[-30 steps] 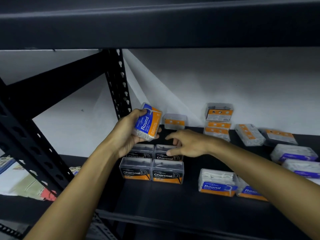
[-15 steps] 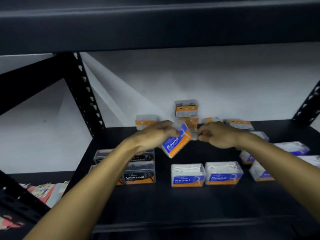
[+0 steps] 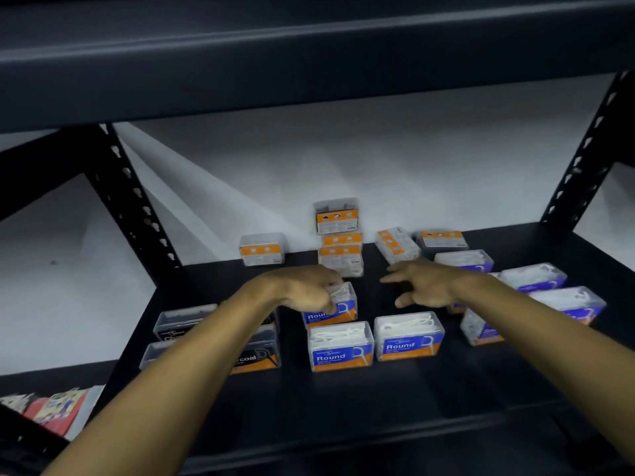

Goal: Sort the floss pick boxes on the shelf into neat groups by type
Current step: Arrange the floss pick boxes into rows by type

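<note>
My left hand (image 3: 305,286) grips a blue-and-orange "Round" floss pick box (image 3: 338,309), which stands on the black shelf (image 3: 343,400) just behind two other "Round" boxes (image 3: 340,347) (image 3: 408,338). My right hand (image 3: 426,286) hovers beside it with fingers spread, holding nothing. Black "Charcoal" boxes (image 3: 256,355) sit at the left, partly hidden by my left forearm. Several orange-backed boxes (image 3: 338,219) lean at the back wall. Several blue-labelled boxes (image 3: 536,278) lie scattered at the right.
A black shelf beam (image 3: 309,63) hangs low overhead. Perforated uprights stand at the back left (image 3: 137,207) and back right (image 3: 584,159). Colourful packets (image 3: 58,407) lie on a lower level at the far left.
My left hand has carried the "Round" box from beside the Charcoal group rightwards and set it down behind the front "Round" boxes. My right hand has opened and spread.
</note>
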`<action>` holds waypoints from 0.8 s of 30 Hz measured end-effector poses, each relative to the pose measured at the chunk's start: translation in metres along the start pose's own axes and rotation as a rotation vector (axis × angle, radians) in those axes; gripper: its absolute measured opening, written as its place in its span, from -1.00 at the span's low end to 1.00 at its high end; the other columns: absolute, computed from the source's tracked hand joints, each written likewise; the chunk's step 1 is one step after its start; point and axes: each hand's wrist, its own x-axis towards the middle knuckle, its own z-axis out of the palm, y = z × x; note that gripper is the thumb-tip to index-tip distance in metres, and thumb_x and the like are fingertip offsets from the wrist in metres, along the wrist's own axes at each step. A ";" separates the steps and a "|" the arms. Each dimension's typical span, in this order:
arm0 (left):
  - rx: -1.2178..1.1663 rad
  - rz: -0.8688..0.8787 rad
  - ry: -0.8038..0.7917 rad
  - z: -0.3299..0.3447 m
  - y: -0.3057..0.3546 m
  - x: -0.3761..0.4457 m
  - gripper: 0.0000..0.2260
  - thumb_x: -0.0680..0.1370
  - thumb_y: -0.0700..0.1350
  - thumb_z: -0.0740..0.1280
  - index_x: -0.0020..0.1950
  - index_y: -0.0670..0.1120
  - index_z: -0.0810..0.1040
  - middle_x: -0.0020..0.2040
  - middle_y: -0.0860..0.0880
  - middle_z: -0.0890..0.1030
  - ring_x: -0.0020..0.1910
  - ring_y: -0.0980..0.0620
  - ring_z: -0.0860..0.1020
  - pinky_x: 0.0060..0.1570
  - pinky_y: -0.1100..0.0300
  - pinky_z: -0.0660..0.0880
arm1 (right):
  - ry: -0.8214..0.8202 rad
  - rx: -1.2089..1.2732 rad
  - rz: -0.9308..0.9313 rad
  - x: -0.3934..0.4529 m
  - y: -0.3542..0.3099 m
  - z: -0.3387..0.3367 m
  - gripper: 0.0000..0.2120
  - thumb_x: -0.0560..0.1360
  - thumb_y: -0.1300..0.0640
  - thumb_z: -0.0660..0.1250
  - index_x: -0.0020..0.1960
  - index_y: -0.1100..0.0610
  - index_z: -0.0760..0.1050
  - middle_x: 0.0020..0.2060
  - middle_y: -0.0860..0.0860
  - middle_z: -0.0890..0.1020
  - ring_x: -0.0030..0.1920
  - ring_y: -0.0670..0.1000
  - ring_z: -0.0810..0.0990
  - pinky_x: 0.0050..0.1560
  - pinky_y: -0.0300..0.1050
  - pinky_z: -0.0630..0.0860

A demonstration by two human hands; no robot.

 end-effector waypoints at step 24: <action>-0.003 0.004 -0.039 0.005 0.003 0.002 -0.61 0.59 -0.10 0.35 0.41 0.00 0.44 0.32 -0.01 0.56 0.23 0.02 0.55 0.18 0.05 0.52 | -0.067 -0.091 -0.009 0.012 -0.011 0.005 -0.33 0.50 -0.03 0.36 0.53 -0.01 0.15 0.53 0.02 0.14 0.51 0.07 0.13 0.47 -0.03 0.13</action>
